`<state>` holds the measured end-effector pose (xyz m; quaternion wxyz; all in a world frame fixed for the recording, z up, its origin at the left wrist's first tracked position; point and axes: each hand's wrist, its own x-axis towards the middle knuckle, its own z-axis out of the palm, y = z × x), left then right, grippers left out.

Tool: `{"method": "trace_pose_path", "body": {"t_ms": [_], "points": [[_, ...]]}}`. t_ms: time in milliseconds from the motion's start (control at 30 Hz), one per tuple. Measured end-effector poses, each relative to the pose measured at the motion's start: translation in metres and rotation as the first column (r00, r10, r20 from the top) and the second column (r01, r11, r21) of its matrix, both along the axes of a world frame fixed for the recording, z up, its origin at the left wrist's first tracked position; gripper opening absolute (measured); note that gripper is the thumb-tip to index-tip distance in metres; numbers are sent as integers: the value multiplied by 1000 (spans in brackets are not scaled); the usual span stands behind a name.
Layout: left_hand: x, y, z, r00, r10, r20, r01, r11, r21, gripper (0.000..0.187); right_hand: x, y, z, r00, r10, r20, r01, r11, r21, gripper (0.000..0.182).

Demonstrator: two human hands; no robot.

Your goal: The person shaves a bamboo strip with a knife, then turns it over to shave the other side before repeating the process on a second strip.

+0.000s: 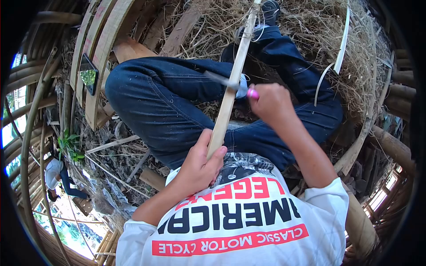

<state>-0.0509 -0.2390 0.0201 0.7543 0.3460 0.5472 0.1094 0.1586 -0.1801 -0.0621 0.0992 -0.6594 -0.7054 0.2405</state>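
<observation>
Over lap: left hand grips bamboo strip; right hand clenches knife.

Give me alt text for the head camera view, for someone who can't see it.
Seen from above, a seated person's left hand grips a long bamboo strip while the right hand holds a pink-handled knife against it. Dry shavings lie around their jeans.

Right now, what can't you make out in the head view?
- Knife blade: motion-blurred where it crosses the bamboo strip.
- Knife handle: only a pink end shows; the right hand covers the rest.
- Strip's near end: hidden inside the left hand.
- Strip's far end: cut off by the top edge.
</observation>
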Motion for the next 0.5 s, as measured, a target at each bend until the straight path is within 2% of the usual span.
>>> {"method": "trace_pose_path", "body": {"t_ms": [33, 100, 167, 200, 233, 300, 400, 500], "points": [[0, -1, 0, 999, 25, 34, -23, 999, -40, 10, 7, 7, -3, 997, -41, 64, 43, 999, -16, 26], [0, 2, 2, 997, 46, 67, -41, 997, -66, 10, 13, 10, -5, 999, -37, 39, 38, 999, -24, 23], [2, 3, 4, 990, 90, 105, -78, 990, -118, 12, 6, -3, 10, 997, -8, -76, 7, 1000, -7, 23], [4, 3, 5, 991, 89, 102, -77, 990, -114, 12, -1, -13, 19, 991, 62, -116, -65, 998, -20, 21], [5, 3, 5, 989, 101, 105, -89, 989, -119, 12, -10, -23, 27, 995, 83, -57, -88, 992, -86, 18], [7, 3, 5, 989, 102, 103, -89, 988, -122, 13, -12, -28, 33, 992, 90, -93, -97, 993, -70, 18], [10, -2, 3, 998, 43, 49, -41, 998, -37, 15, 10, -11, 9, 997, -59, 40, 63, 993, -101, 23], [12, -2, 3, 998, 45, 37, -44, 999, -29, 14, 30, 2, -6, 995, -68, 68, 68, 998, -1, 25]]}}
